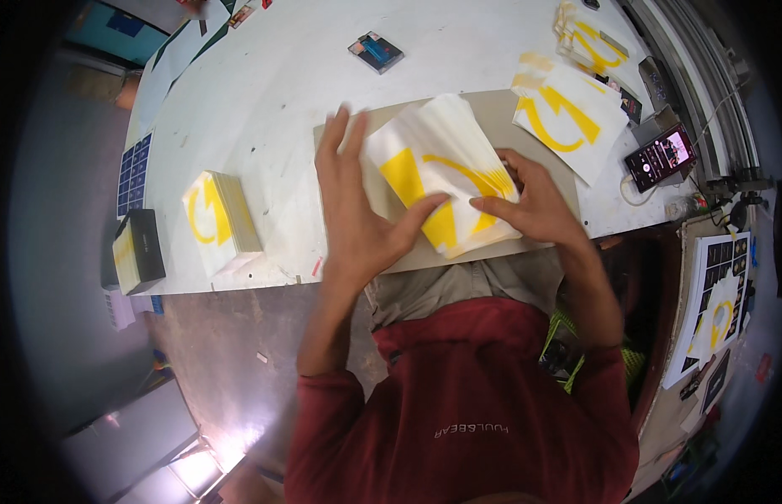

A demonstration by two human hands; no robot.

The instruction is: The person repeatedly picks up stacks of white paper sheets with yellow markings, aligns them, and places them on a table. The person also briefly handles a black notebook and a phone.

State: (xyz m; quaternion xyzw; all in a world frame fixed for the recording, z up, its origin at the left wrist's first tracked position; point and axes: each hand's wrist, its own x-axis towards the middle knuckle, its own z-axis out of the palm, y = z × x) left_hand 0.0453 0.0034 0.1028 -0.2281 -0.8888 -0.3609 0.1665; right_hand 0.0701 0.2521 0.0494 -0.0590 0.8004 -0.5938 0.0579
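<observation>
A fanned stack of white papers with yellow print (446, 160) is tilted over a grey-brown board (546, 126) in front of me. My right hand (530, 197) grips the stack's right edge, thumb on top and fingers behind. At the left side, my left hand (357, 202) has its fingers stretched up and apart, slightly blurred, while its thumb rests on the printed face. Farther left, a neat block of similar printed papers (219, 218) stands near the table's front edge. More of these printed papers (567, 118) lie spread to the right of the board.
The white table (273, 101) holds a small clear case with a blue item (376, 52) at the back. On the right, a lit phone (660, 158) leans by a cable. A black box (139, 252) sits at the left corner. Another printed pile (593, 42) lies far right.
</observation>
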